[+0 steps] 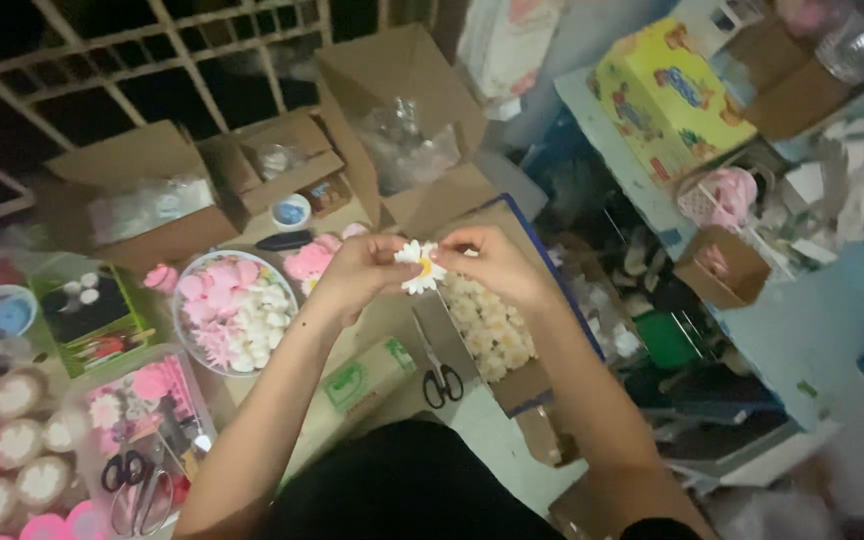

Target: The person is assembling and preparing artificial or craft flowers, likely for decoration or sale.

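Both forearms reach forward and meet above the worktop [392, 330] — the left hand [357, 268] and right hand [492, 262] each pinch the small white fabric daisy with a yellow centre [420, 266] between their fingers. It hangs just above the open cardboard box of matching white daisies [492, 330] — black-handled scissors [439, 372] lie left of that box.

A cluttered home craft workspace: cardboard boxes [142, 190], bowl of fabric flowers [234, 312], scissors [439, 375].
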